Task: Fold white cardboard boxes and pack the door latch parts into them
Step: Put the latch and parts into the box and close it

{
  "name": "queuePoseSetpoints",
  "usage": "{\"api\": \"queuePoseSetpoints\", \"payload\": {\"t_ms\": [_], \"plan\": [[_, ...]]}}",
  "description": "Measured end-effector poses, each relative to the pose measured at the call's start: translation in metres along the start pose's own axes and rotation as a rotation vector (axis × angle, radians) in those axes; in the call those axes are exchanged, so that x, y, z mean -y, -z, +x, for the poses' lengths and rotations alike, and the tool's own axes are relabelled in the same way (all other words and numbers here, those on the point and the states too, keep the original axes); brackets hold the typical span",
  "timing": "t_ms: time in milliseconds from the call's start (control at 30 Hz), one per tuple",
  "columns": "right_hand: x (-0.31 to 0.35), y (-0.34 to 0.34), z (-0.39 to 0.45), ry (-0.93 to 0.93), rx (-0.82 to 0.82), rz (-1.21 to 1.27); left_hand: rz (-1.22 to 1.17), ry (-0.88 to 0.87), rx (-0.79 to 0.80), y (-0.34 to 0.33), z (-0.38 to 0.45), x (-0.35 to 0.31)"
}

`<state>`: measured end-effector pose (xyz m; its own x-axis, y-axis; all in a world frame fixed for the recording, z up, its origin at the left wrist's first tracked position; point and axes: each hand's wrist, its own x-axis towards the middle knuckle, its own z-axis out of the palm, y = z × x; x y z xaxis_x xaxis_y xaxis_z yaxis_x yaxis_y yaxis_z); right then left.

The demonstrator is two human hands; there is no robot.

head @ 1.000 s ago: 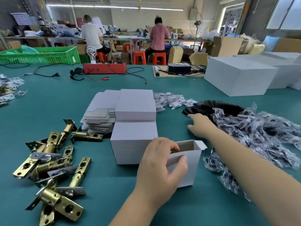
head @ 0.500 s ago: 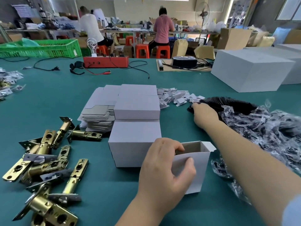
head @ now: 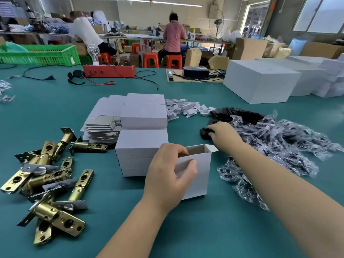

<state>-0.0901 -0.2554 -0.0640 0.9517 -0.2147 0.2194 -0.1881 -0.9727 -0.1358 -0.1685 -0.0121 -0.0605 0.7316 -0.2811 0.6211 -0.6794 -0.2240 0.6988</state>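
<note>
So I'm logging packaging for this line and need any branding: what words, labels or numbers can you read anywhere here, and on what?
None can be read.
Open white box held by the left hand: blank, no print.
Folded white boxes: blank.
Large white cartons: no print visible.
Tag on the green crate: too small to read.
Papers on the far left wall: blurred.

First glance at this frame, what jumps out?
Centre front, the left hand grips an open white box standing on the green table, against a stack of closed boxes. At left lies a pile of brass door latches. To the right, the right hand pinches a small black part at the edge of a heap of clear plastic bags.
</note>
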Motion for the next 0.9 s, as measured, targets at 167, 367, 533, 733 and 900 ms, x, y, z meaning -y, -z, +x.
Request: {"api": "queuePoseSetpoints", "payload": {"t_ms": [167,367,533,733,900], "plan": [[0.004,0.007,-0.020,-0.344,-0.225,0.524,-0.007,-0.013,-0.007,0.001,-0.003,0.001],[0.014,0.004,-0.032,-0.468,-0.264,0.815,-0.001,-0.043,-0.014,0.003,-0.004,0.003],[0.024,0.027,-0.024,-0.638,-0.260,1.367,0.007,-0.036,-0.015,0.002,-0.001,0.004],[0.037,0.039,-0.045,-0.656,-0.233,1.936,0.019,-0.039,-0.019,0.001,0.000,0.006],[0.049,0.031,-0.069,-0.682,-0.178,1.846,0.018,-0.027,-0.026,0.000,-0.001,0.005]]}}
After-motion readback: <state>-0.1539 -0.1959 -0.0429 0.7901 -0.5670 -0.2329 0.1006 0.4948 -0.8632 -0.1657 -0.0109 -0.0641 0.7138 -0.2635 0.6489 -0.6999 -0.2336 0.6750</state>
